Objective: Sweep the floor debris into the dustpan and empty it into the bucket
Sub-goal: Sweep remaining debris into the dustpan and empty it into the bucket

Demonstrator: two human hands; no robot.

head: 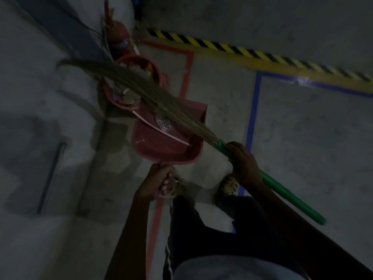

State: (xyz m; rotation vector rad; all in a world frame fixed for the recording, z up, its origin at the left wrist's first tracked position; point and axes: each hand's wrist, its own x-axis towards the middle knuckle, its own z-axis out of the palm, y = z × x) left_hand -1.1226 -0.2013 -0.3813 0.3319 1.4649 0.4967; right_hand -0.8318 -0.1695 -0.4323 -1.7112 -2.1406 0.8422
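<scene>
Over the dustpan (161, 138), right hand (242, 162) grips broom (141, 93).

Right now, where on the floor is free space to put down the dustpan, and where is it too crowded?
Free: the bare concrete inside the blue tape line, right of the dustpan. Also the grey floor on the left, beyond the bucket. Crowded: around the bucket and the fire extinguisher behind it, where the broom bristles reach across.
</scene>
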